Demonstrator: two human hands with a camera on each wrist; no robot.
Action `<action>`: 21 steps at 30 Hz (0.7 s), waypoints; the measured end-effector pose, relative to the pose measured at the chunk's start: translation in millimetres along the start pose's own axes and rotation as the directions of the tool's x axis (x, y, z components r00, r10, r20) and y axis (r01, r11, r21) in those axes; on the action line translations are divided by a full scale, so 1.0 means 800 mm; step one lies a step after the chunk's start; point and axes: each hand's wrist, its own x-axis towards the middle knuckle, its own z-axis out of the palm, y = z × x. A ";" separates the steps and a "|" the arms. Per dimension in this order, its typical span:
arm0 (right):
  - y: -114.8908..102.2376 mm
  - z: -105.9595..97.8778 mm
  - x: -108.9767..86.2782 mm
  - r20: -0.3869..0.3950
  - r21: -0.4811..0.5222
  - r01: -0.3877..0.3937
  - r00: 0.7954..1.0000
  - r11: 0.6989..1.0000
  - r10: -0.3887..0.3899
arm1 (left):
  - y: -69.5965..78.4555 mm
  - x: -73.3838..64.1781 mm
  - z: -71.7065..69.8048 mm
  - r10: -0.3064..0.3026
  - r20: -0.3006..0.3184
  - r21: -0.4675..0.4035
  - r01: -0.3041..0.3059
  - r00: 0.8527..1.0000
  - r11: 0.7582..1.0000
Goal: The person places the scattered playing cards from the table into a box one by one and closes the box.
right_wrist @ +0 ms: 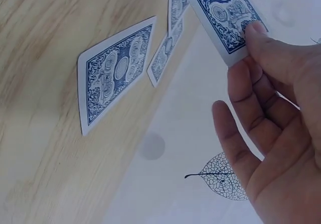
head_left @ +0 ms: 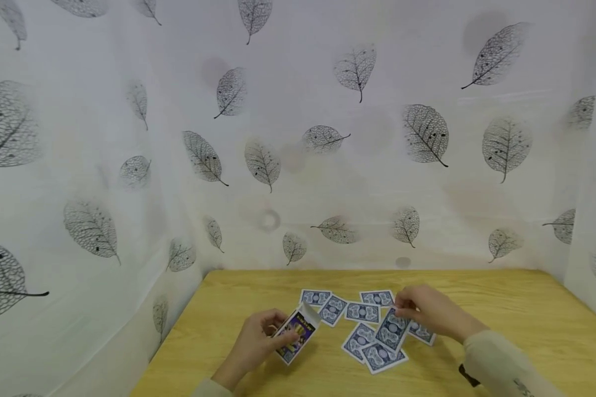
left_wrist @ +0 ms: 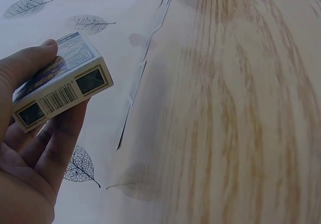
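My left hand (head_left: 258,336) grips a playing-card box (head_left: 296,333), tilted, with a purple and yellow front and its top flap up. In the left wrist view, the end of the card box (left_wrist: 62,96) shows a barcode and two dark windows. My right hand (head_left: 429,309) pinches one playing card (head_left: 393,329) by its upper corner between thumb and fingers, blue patterned back showing. In the right wrist view, that held card (right_wrist: 220,18) is raised, with another card (right_wrist: 116,76) lying face down on the table. The box's inside is hidden.
Several face-down cards lie spread on the wooden table (head_left: 248,292), among them a card (head_left: 362,312) in the middle and a card (head_left: 383,358) nearest me. A leaf-printed white curtain (head_left: 298,187) stands behind the table and along its left side.
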 end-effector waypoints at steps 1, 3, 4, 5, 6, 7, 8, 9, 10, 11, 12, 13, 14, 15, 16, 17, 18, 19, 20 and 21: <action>-0.001 -0.002 -0.001 -0.010 -0.005 0.005 1.000 1.000 -0.005 | 0.001 0.000 0.000 -0.002 0.001 -0.007 0.002 1.000 1.000; -0.003 -0.005 -0.002 -0.031 -0.018 0.018 0.999 1.000 -0.019 | 0.003 0.000 0.000 -0.002 0.005 -0.016 0.002 1.000 1.000; -0.005 -0.005 -0.002 -0.043 -0.023 0.022 0.999 0.999 -0.023 | 0.004 0.000 0.000 -0.001 0.007 -0.020 0.001 1.000 1.000; -0.006 -0.006 -0.003 -0.056 -0.030 0.030 0.998 0.999 -0.032 | 0.005 0.000 0.001 0.002 0.008 -0.023 -0.001 1.000 1.000; -0.007 -0.007 -0.003 -0.069 -0.037 0.034 0.997 0.999 -0.037 | 0.006 0.000 0.001 0.001 0.009 -0.030 -0.001 1.000 1.000; -0.009 -0.008 -0.003 -0.085 -0.041 0.037 0.996 0.998 -0.040 | 0.008 -0.001 0.001 0.003 0.008 -0.033 -0.003 1.000 0.999; -0.011 -0.008 -0.003 -0.101 -0.044 0.038 0.994 0.998 -0.042 | 0.009 -0.001 0.002 0.006 0.007 -0.036 -0.006 1.000 0.999; -0.013 -0.009 -0.003 -0.118 -0.043 0.034 0.992 0.998 -0.039 | 0.010 -0.001 0.002 0.010 0.007 -0.039 -0.010 1.000 0.999; -0.016 -0.009 -0.002 -0.133 -0.038 0.029 0.991 0.999 -0.034 | 0.011 -0.001 0.002 0.012 0.006 -0.045 -0.012 1.000 0.999; -0.019 -0.010 -0.002 -0.148 -0.030 0.029 0.988 0.999 -0.033 | 0.012 -0.001 0.003 0.014 0.006 -0.050 -0.013 1.000 0.999; -0.023 -0.010 -0.002 -0.162 -0.018 0.027 0.986 0.999 -0.030 | 0.013 -0.001 0.003 0.017 0.006 -0.050 -0.017 1.000 0.999; -0.027 -0.010 -0.001 -0.176 -0.004 0.029 0.984 1.000 -0.029 | 0.014 -0.001 0.003 0.023 0.006 -0.048 -0.022 1.000 0.999; -0.031 -0.010 -0.001 -0.190 0.005 0.040 0.981 0.999 -0.038 | 0.015 -0.002 0.003 0.026 0.006 -0.048 -0.025 1.000 0.999; -0.035 -0.010 0.000 -0.206 0.012 0.050 0.977 0.999 -0.047 | 0.015 -0.003 0.003 0.028 0.007 -0.045 -0.027 1.000 0.999; -0.040 -0.010 0.000 -0.219 0.017 0.062 0.974 0.998 -0.057 | 0.016 -0.003 0.003 0.032 0.007 -0.046 -0.032 0.999 0.998; -0.045 -0.009 0.001 -0.233 0.025 0.077 0.970 0.997 -0.069 | 0.017 -0.004 0.003 0.033 0.008 -0.044 -0.033 0.999 0.999; -0.050 -0.009 0.001 -0.245 0.028 0.090 0.966 0.996 -0.081 | 0.018 -0.005 0.003 0.034 0.009 -0.042 -0.034 0.999 0.999; -0.054 -0.008 0.002 -0.256 0.031 0.106 0.962 0.994 -0.095 | 0.019 -0.005 0.003 0.034 0.011 -0.045 -0.033 0.999 0.998; -0.059 -0.008 0.003 -0.266 0.029 0.118 0.958 0.993 -0.107 | 0.020 -0.006 0.003 0.034 0.011 -0.046 -0.034 0.999 0.998; -0.064 -0.007 0.003 -0.273 0.031 0.126 0.955 0.992 -0.113 | 0.021 -0.006 0.003 0.034 0.013 -0.052 -0.033 0.999 0.998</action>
